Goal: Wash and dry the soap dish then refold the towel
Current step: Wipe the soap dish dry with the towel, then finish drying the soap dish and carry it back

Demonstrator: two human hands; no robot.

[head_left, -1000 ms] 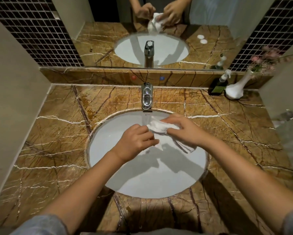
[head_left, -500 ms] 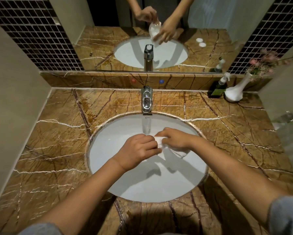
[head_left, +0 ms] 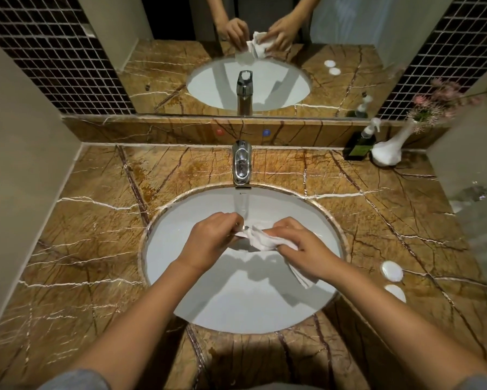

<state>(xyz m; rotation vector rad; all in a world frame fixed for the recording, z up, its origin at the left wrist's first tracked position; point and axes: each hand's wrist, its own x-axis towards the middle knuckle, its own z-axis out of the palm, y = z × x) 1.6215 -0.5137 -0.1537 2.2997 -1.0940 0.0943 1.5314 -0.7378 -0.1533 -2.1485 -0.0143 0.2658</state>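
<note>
Both hands are held over the white sink basin. My left hand is closed around a small pale soap dish; only its edge shows between the fingers. My right hand grips a bunched white towel and presses it against the dish. A tail of the towel hangs below my right wrist. In the mirror above, the reflected hands hold the towel and a translucent dish.
A chrome faucet stands behind the basin with no water running. Two small white round objects lie on the brown marble counter to the right. A dark pump bottle and a white vase with flowers stand at the back right.
My right hand has slid from the top of the towel to its right side, and the towel now bunches between both hands. The hands stay over the basin's middle.
</note>
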